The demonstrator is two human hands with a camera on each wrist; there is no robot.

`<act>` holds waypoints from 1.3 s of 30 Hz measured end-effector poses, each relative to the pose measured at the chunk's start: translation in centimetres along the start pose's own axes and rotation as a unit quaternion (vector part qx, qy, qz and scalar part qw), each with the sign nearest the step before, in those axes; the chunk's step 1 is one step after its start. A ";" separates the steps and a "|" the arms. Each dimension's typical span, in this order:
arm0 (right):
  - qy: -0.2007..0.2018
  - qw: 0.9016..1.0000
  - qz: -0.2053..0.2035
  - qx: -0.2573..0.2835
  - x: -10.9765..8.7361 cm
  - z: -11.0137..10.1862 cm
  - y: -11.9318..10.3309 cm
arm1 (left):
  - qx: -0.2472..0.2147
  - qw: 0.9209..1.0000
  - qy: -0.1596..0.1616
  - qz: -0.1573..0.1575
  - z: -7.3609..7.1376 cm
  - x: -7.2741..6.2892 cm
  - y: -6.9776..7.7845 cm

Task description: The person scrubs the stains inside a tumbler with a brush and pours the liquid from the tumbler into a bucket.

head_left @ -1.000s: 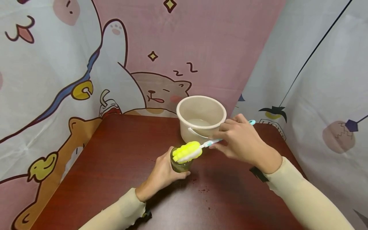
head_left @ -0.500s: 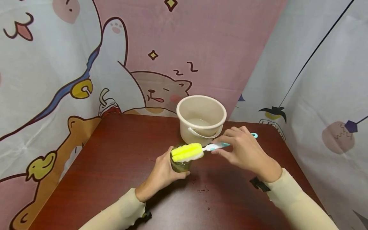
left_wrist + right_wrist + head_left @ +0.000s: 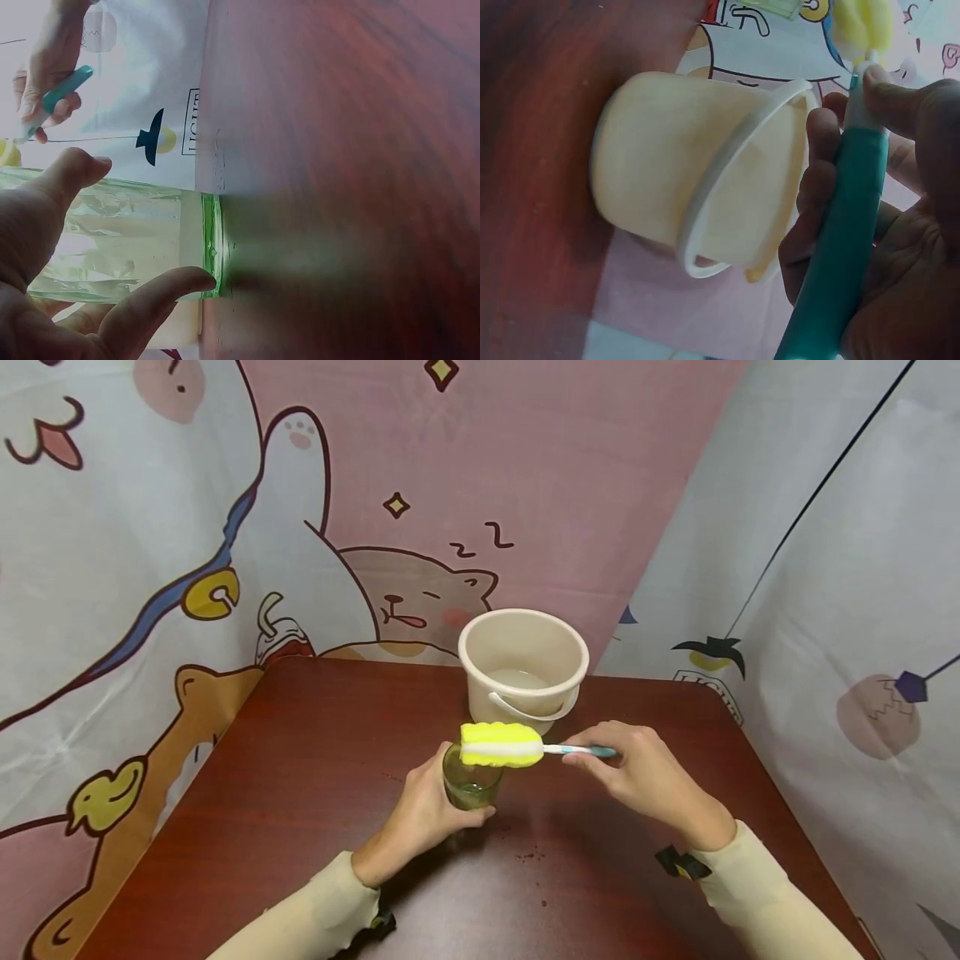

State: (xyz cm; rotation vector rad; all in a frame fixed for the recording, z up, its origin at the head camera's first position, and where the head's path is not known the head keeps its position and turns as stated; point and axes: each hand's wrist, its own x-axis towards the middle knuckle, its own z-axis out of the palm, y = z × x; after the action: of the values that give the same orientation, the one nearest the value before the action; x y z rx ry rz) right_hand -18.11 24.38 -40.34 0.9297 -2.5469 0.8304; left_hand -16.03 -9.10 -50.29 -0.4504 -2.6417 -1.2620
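Green tumbler (image 3: pixel 471 789) on a reddish-brown table (image 3: pixel 322 752), a person's left hand (image 3: pixel 426 806) wrapped round it; the right hand (image 3: pixel 645 775), fingers curled, grips a yellow-headed brush (image 3: pixel 510 747) over the tumbler's mouth, near a cream bucket (image 3: pixel 482 702).

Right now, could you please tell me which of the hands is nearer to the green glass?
Left. The left hand grips the green glass around its side; the right hand is apart from it, to the right, holding the brush by its handle.

Ylw-headed brush (image 3: pixel 501 746) is abv upright grn glass (image 3: pixel 472 792).
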 end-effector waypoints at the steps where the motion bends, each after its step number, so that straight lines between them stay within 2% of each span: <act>1: -0.002 1.000 0.006 0.007 -0.2 0.1 0.3 | -0.001 1.000 0.000 0.000 0.0 0.0 0.0; 9: -0.016 0.996 0.083 0.028 -2.2 0.4 2.3 | -0.007 1.000 -0.004 -0.006 0.1 0.1 0.0; 17: -0.020 0.993 0.117 0.009 -3.7 0.3 4.5 | 0.000 1.000 -0.002 -0.007 0.1 0.1 0.0; 23: -0.043 0.988 0.150 -0.005 -4.3 0.5 5.9 | 0.000 1.000 -0.001 -0.003 -0.1 0.1 0.0; 31: -0.075 0.982 0.173 -0.019 -5.2 1.2 7.9 | -0.009 1.000 -0.001 -0.014 0.0 0.0 -0.2; 39: -0.095 0.979 0.176 -0.036 -6.0 2.1 9.9 | -0.021 1.000 -0.006 -0.016 -0.1 -0.2 0.0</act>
State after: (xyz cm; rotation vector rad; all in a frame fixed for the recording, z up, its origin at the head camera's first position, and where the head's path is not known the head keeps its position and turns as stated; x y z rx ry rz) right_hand -20.37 32.20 -48.81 0.5662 -2.9405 0.7642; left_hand -15.86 -9.18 -50.31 -0.4252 -2.6482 -1.3298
